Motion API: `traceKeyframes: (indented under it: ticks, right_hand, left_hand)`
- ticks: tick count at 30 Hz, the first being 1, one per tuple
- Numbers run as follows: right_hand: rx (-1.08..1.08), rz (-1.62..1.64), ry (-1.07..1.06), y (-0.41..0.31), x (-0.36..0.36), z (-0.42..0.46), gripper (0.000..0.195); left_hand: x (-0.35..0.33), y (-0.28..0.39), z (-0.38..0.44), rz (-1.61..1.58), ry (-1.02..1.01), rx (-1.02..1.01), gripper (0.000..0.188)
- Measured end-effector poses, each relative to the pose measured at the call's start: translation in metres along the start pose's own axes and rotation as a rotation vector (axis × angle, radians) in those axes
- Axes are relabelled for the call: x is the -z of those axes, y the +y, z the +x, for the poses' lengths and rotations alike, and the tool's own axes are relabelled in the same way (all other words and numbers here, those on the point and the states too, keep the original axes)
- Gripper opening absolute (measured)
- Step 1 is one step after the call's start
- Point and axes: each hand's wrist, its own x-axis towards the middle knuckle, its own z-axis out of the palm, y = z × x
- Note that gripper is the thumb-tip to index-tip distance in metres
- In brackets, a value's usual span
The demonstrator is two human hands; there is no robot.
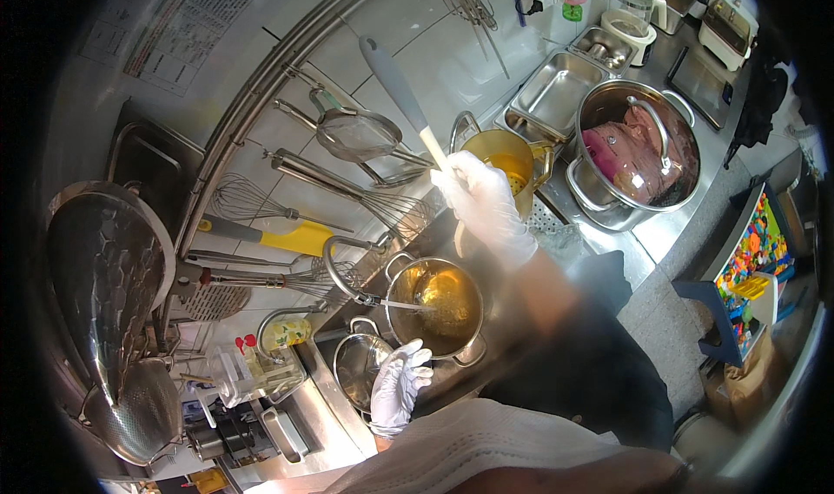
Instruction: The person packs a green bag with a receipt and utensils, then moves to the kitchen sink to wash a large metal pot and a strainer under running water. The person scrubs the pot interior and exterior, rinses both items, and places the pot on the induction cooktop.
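Note:
My right hand (485, 207), in a white glove, grips a spatula (407, 100) by its pale lower part; the grey end points up and away. Below it, water runs from a curved faucet (335, 266) into a steel pot (393, 285) that stands in the sink and holds amber-looking liquid. My left hand (399, 383), gloved too, is beside the near rim of this pot with its fingers apart and slightly bent, holding nothing visible. A glass lid (358, 370) lies beside and partly behind the left hand. Past my right hand is a second, golden-looking pot (498, 145).
A large lidded pot (635, 210) with pinkish contents stands on the right counter near steel trays (560, 93). Whisks (365, 197), strainers (358, 135) and a yellow spatula (296, 238) hang from the wall rail. A bin of colourful small pieces (756, 246) is at the right.

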Motion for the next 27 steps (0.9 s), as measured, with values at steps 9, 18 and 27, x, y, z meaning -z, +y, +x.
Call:
traceKeyframes:
  ticks: [9, 18, 27]
  right_hand:
    - [-0.097, 0.172, 0.014, 0.001, -0.003, 0.01, 0.021]
    - [0.202, -0.562, -0.074, 0.025, -0.013, 0.023, 0.02]
    - [0.312, -0.595, -0.146, 0.032, -0.024, 0.032, 0.024]
  left_hand:
    - [-0.002, -0.013, -0.004, 0.03, 0.003, 0.003, 0.042]
    - [0.0, -0.019, -0.006, -0.049, -0.003, -0.013, 0.042]
    - [-0.002, -0.019, -0.009, -0.077, -0.002, -0.028, 0.043]
